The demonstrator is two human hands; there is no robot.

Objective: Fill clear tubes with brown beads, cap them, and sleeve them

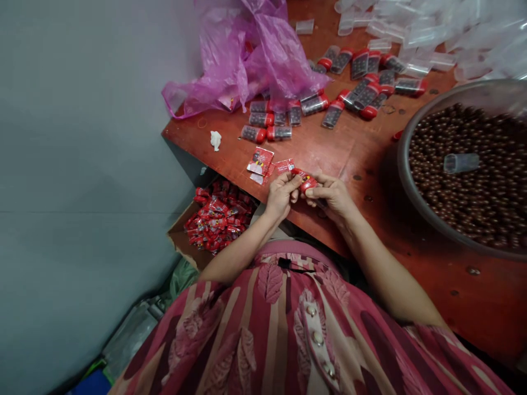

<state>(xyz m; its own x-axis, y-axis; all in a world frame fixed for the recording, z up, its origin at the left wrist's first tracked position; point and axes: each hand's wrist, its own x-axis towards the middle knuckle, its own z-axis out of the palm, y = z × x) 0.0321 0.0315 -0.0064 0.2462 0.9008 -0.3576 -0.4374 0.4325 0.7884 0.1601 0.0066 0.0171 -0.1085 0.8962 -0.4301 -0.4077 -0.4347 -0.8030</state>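
My left hand (282, 195) and my right hand (334, 198) meet above the table's near edge, with fingers closed on a red printed packet (308, 182). The left thumb presses its left end, and the right thumb and fingers pinch its right side. Whether a tube is inside it is hidden by the fingers. Just beyond my left hand lie flat red printed sleeves (260, 161), some overlapping. Farther back are several clear tubes with red caps, filled with dark balls, such as the nearest tube (280, 133).
A large grey tub (405, 164) of brown balls stands at right, with an empty clear cup (461, 163) on the balls. A purple plastic bag (263, 60) lies at the back left. Clear cups (424, 33) are heaped behind. A cardboard box (181, 233) below holds red packets (218, 216).
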